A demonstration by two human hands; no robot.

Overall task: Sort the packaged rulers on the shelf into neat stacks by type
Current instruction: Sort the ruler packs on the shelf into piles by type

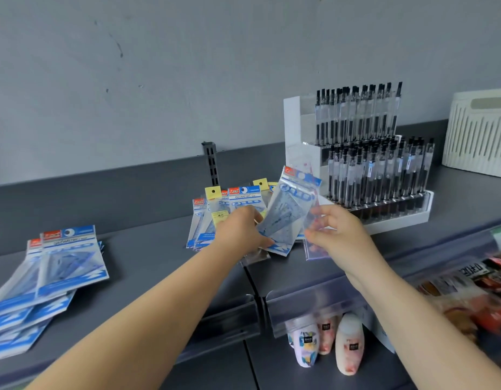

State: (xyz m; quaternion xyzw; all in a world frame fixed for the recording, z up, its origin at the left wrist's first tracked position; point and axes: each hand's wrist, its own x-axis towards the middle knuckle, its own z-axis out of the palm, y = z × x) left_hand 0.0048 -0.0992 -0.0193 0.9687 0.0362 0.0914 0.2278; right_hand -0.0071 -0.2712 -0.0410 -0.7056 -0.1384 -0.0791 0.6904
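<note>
A mixed pile of packaged rulers (215,212) lies mid-shelf: blue "Geometric" packs and packs with yellow header cards. My left hand (239,230) grips a blue geometric pack (288,212), lifted and tilted above the pile. My right hand (336,232) pinches a clear pack with a pink-speckled print (314,249) just right of it. At the far left of the shelf lies a fanned stack of blue geometric packs (55,266).
A white tiered pen display (367,153) full of black pens stands right behind the pile. A cream slatted basket (480,133) is at the far right. Bottles (347,344) stand on the lower shelf, with red-packaged goods (485,299) at right.
</note>
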